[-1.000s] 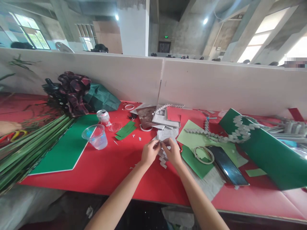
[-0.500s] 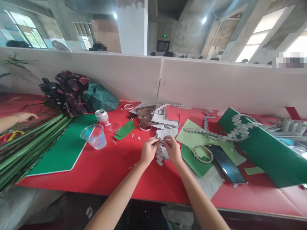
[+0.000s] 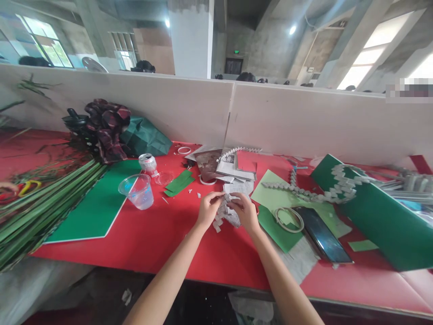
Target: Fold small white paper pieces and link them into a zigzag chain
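Note:
A short zigzag chain of folded paper (image 3: 219, 218) hangs between my hands over the red tabletop (image 3: 176, 243). My left hand (image 3: 209, 209) pinches its upper end from the left. From the right, my right hand (image 3: 245, 210) has its fingers closed on the same end, and the exact fold they grip is hidden. Behind the hands lie printed paper sheets (image 3: 237, 187). A longer zigzag paper chain (image 3: 324, 196) stretches across the right side and drapes over a green board (image 3: 379, 225).
At the left are a plastic cup (image 3: 142, 198), a can (image 3: 148, 164), a green board (image 3: 88, 210) and long green leaves (image 3: 50, 203). A phone (image 3: 324, 237) and a white ring (image 3: 289, 220) lie to the right. A white partition (image 3: 297, 117) closes the back.
The hanging chain's lower end has swung a little to the left between my hands. Another person's hand at the far left has gone out of view. The view has shifted slightly.

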Motion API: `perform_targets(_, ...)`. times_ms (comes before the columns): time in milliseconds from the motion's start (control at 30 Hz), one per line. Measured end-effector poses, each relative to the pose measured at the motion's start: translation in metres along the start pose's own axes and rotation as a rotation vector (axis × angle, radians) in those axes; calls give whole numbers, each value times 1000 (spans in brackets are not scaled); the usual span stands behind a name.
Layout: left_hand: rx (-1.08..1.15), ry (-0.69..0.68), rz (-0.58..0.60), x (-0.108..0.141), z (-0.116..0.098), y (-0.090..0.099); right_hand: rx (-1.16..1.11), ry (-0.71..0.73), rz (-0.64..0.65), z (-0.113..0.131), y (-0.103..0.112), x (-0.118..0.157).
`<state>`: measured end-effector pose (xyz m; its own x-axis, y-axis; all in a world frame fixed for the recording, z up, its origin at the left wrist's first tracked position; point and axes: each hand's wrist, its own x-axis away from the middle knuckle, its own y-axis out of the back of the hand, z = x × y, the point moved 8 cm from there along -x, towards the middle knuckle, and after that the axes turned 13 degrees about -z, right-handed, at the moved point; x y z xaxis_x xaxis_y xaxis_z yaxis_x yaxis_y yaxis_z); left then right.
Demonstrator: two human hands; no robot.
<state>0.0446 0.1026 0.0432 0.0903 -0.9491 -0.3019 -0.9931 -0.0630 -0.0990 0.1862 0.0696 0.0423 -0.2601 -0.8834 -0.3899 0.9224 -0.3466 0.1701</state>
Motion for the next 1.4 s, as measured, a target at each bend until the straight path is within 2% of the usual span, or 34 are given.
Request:
perform_targets(167,-124,-231,16,5,-16,-2,-10,7,-8,-1,0,0)
perform_targets(267,-149,-264,32,6,-17,-3,-1,14,-14,-1,0,0)
perform_targets(333,-121,-210,37,3,-12,-3,15,30,-8,1,-1,1)
perform_targets(533,65,108,-12,-4,14,3,120,172,52,15,-5,2)
perform_targets(733,84,243,-15,-4,19,3,233,346,67,29,-3,4)
perform_targets(1067,79,242,17,-2,15,2,285,381,-1,30,2,2)
perform_targets(1267,74,251,-37,-4,15,7,243,342,63,27,0,1)
perform_targets(1400,58,229,-25,-4,16,6,245,323,45,25,1,1)
